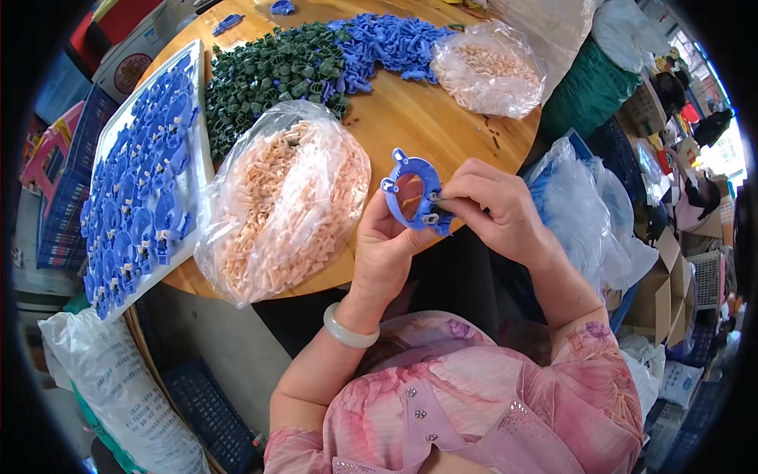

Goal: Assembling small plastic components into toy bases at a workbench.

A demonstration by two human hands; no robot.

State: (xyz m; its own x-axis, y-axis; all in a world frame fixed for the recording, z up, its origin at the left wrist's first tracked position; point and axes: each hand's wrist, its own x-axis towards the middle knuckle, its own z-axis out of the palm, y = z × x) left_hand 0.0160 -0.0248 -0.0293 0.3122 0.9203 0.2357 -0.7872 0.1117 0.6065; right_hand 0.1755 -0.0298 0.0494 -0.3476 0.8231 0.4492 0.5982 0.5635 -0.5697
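A blue plastic ring-shaped part with small lugs is held up over the table's near edge. My left hand is closed around its lower left side. My right hand pinches at the ring's right side, beside a small dark fitting there; whatever lies between those fingertips is too small to make out. Left of my hands, a clear plastic bag holds many small peach-coloured pieces. Beyond it lie a heap of dark green plastic pieces and a heap of blue plastic pieces.
A white tray at the left bears rows of blue ring parts. Another bag of peach pieces sits at the far right of the round wooden table. Plastic bags and an open cardboard box stand to the right.
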